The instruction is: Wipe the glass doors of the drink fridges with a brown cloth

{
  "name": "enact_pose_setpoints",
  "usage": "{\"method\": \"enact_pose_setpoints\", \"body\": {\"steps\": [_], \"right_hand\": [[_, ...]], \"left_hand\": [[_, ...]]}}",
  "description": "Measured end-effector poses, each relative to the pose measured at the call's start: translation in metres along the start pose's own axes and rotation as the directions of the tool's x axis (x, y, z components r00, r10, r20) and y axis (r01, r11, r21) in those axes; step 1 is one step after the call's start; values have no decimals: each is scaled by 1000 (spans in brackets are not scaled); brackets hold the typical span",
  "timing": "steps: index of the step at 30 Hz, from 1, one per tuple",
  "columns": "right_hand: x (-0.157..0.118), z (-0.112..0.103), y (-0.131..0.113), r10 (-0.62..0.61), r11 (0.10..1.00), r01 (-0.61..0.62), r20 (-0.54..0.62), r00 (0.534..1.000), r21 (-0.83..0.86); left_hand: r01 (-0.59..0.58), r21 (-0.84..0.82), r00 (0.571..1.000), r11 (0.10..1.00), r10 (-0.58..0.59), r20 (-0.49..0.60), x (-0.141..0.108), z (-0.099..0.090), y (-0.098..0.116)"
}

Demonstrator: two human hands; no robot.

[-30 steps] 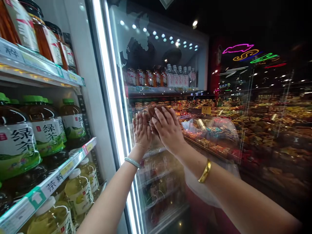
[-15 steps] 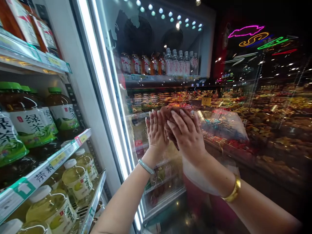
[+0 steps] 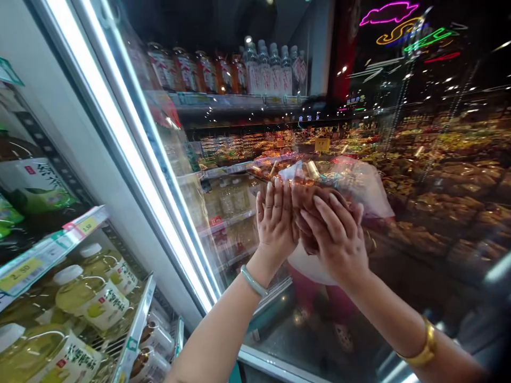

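Note:
Both my hands are up against the glass door (image 3: 223, 133) of a drinks fridge. My left hand (image 3: 275, 223) lies flat on the pane with its fingers together and pointing up, holding nothing. My right hand (image 3: 339, 239) is just to its right, fingers spread over a brown wad that looks like a cloth (image 3: 305, 205), pressing it to the glass. A pale green bangle (image 3: 252, 281) is on my left wrist and a gold one (image 3: 423, 348) on my right. The glass mirrors shop shelves, neon signs and a white top.
A bright lit door frame (image 3: 131, 154) runs diagonally left of my hands. Left of it, open fridge shelves hold green tea bottles (image 3: 35, 181) and yellow drink bottles (image 3: 91, 298) behind a price strip (image 3: 43, 255). Behind the glass stands a row of bottles (image 3: 223, 69).
Both hands have slid down and to the right across the glass, still side by side, the right staying on the brown cloth. My view has turned right, with fewer open shelves in sight.

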State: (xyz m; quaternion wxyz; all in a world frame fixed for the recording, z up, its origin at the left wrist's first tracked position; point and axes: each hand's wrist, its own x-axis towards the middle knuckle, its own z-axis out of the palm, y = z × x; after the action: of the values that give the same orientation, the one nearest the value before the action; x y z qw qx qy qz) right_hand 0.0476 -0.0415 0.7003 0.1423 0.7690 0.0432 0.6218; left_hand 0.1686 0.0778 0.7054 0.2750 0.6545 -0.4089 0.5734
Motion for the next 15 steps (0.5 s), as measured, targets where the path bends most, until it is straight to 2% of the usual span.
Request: {"method": "enact_pose_setpoints", "body": {"steps": [3,5,8,11,13,15], "right_hand": [[-28,-18,19,35,997,-34,17,999,-75],[-30,-23,25,100,988,-106,-51,994,-113],[-20,-13,15,155,981,-168,-129,979,-97],[-33,-2,2,122,991,-125,-56,991,-50],[-56,-8,5,85,995,-84,18,996,-50],[-78,-22,18,73,994,-68,62,995,-85]], "left_hand": [[-10,-17,999,1000,10,42,-12,0,7],[1,-30,999,1000,0,42,-20,2,17],[40,-46,999,998,-39,27,-31,9,35],[56,-50,998,997,-55,13,-41,16,46],[29,-62,999,998,-27,26,-48,18,47],[-5,-83,999,997,9,51,-54,17,47]]}}
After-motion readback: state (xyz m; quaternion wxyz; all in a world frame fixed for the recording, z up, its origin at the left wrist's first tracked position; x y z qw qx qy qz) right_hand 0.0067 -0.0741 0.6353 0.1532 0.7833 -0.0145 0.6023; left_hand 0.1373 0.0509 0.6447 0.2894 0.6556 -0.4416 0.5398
